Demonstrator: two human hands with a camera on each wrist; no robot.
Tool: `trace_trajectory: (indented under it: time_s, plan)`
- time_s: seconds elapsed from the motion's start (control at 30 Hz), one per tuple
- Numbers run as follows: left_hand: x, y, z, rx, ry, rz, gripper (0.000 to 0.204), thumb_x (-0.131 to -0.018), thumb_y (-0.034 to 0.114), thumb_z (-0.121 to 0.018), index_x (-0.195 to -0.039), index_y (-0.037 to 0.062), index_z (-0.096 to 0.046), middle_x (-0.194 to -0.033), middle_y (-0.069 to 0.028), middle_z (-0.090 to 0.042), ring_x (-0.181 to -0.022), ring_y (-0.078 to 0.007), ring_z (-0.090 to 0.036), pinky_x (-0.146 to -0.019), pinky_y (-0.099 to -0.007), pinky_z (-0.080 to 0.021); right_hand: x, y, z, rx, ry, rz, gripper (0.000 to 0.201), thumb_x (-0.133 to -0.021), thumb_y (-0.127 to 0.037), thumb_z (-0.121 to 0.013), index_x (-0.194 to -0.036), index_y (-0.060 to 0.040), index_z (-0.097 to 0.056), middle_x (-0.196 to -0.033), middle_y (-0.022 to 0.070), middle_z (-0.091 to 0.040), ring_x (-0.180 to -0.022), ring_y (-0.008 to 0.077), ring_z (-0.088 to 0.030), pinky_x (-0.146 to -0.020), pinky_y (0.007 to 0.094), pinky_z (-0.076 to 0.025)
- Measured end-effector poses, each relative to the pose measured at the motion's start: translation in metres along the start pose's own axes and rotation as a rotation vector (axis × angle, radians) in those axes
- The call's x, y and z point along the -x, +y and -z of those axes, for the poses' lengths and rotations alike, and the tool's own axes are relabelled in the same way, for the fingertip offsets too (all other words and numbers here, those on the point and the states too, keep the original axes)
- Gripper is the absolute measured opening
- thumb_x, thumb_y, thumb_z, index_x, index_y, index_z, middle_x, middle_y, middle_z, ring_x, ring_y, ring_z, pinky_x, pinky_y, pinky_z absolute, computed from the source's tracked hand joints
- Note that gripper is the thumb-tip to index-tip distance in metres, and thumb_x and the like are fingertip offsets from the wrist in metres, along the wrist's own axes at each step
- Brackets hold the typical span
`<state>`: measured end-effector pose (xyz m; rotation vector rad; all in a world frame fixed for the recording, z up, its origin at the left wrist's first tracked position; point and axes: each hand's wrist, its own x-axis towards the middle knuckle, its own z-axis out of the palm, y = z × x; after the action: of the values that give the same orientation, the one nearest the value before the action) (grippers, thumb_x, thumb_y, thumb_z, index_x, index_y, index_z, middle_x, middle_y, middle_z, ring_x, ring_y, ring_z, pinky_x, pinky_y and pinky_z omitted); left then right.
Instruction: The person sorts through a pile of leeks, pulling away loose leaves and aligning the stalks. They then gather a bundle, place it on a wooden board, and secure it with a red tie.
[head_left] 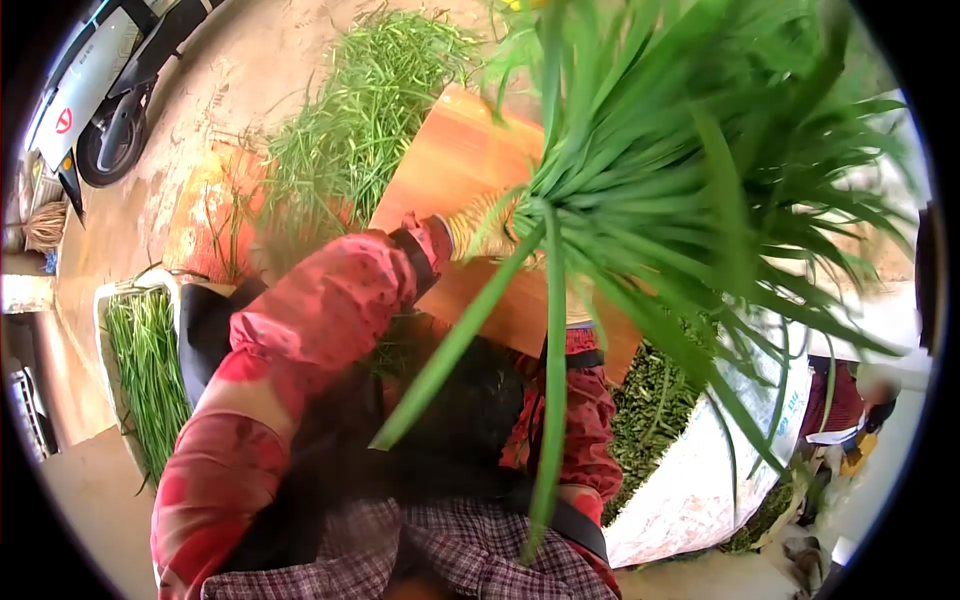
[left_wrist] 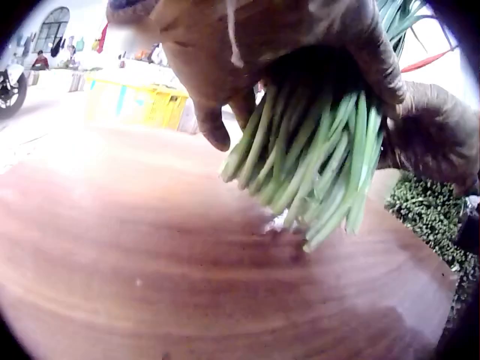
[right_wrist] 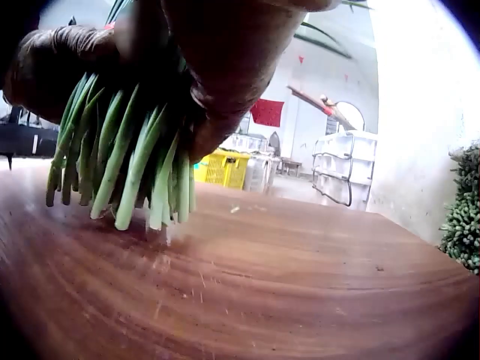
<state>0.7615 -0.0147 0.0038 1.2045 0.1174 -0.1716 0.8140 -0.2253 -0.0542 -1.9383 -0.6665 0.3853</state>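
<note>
A thick bunch of long green stalks (head_left: 640, 200) fans out to the upper right in the head view. Its cut stem ends (left_wrist: 307, 165) hang just above a brown wooden board (left_wrist: 187, 247). In the left wrist view my left hand (left_wrist: 277, 37) curls round the bunch from above. My right hand (left_wrist: 435, 127) grips it from the other side. The right wrist view shows the stem ends (right_wrist: 120, 157) over the board (right_wrist: 285, 277), with my right hand (right_wrist: 232, 67) round them and my left hand (right_wrist: 60, 67) opposite.
Loose greens (head_left: 370, 110) lie on the floor beyond the board. A white crate (head_left: 108, 350) of stalks stands at left, a scooter (head_left: 100, 100) at upper left. A white sack (head_left: 690, 490) with bundled stems (head_left: 650, 410) is at right. A yellow crate (left_wrist: 135, 105) stands farther off.
</note>
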Motion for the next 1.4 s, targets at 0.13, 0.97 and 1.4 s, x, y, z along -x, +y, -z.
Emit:
trace_trajectory:
  time_s: [0.13, 0.97, 1.4]
  plan:
    - [0.016, 0.011, -0.006, -0.174, -0.146, 0.006, 0.059, -0.072, 0.007, -0.081, -0.123, 0.0095, -0.053, -0.090, -0.0044, -0.066, -0.080, -0.0166, -0.063, -0.072, -0.0348, -0.053, 0.006, -0.011, -0.016, -0.067, 0.035, -0.026, 0.025, -0.085, -0.008, -0.063, -0.108, 0.0027, -0.064, -0.100, 0.0071, -0.067, -0.090, 0.0180, -0.060, -0.079, 0.0323, -0.048]
    - [0.037, -0.020, -0.064, -1.887, 0.278, 0.241, 0.112, -0.070, 0.048, -0.076, -0.148, -0.0061, -0.017, -0.143, -0.0223, -0.038, -0.125, -0.0397, -0.045, -0.096, -0.0519, -0.043, 0.004, 0.004, -0.026, -0.693, 0.195, -0.189, 0.018, -0.098, -0.015, -0.056, -0.094, 0.0003, -0.065, -0.074, 0.0041, -0.063, -0.061, 0.0101, -0.056, -0.058, 0.0243, -0.047]
    - [0.057, -0.010, -0.016, -2.017, 0.192, 0.012, 0.093, -0.080, 0.030, -0.068, -0.152, 0.0029, -0.017, -0.149, -0.0175, -0.035, -0.135, -0.0370, -0.036, -0.110, -0.0570, -0.027, 0.011, -0.025, -0.022, -0.522, 0.065, -0.222, 0.021, -0.099, -0.018, -0.054, -0.094, -0.0001, -0.062, -0.079, 0.0031, -0.064, -0.064, 0.0084, -0.057, -0.061, 0.0221, -0.047]
